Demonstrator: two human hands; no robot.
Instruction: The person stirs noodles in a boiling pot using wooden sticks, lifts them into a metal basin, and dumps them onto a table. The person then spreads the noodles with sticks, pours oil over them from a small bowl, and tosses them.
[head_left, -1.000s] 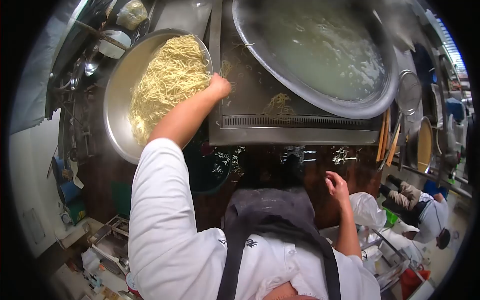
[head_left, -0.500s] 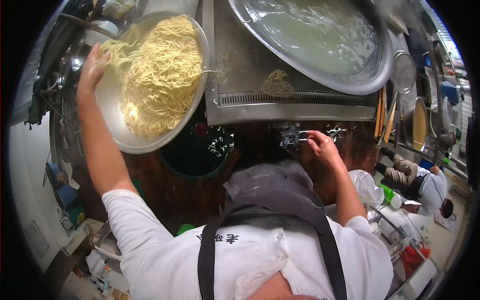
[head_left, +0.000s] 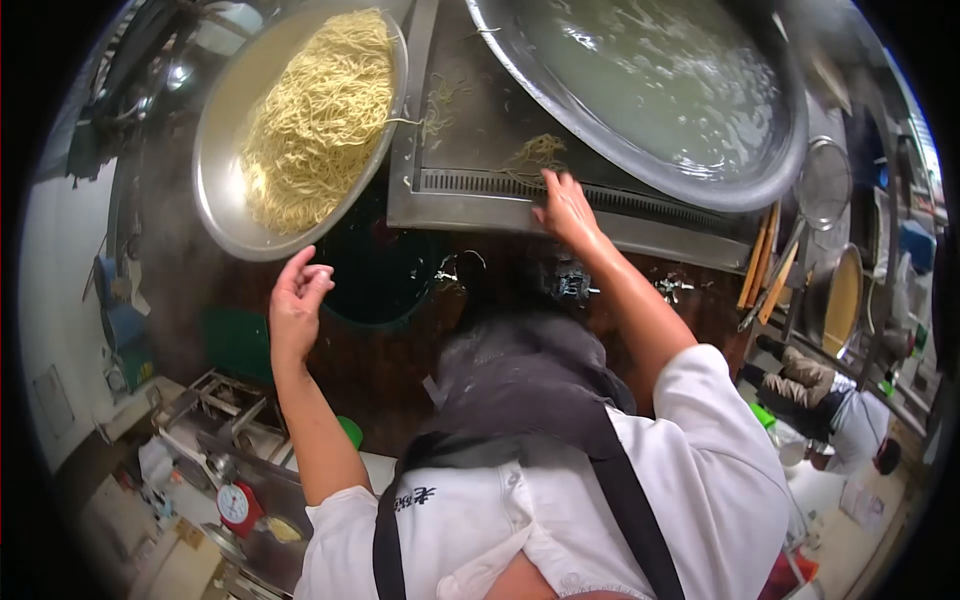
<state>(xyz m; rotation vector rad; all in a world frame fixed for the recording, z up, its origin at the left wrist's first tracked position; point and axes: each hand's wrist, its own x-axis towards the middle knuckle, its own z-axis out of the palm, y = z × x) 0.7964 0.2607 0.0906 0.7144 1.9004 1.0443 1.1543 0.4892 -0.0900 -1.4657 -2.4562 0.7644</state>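
Yellow noodles [head_left: 325,115] are heaped in a wide metal bowl [head_left: 222,175] at the upper left. Just below the bowl's rim, my left hand [head_left: 298,300] is raised with its fingers curled apart, holding nothing. My right hand [head_left: 567,210] reaches over the slotted edge of the steel counter [head_left: 460,210]. Its fingertips are at a small clump of stray noodles [head_left: 540,150]; whether they grip any strands is hidden. A large metal pan [head_left: 640,175] of cloudy liquid stands beyond it.
A wire strainer [head_left: 824,185] and wooden-handled tools [head_left: 765,260] lie at the right. Below the counter is a dark green tub [head_left: 375,275]. Another person [head_left: 835,400] is at the lower right. A red scale [head_left: 235,505] stands at the lower left.
My left hand has let go of the noodles and moved down and right, out of the bowl. My right hand has moved up and left onto the counter. The view has shifted.
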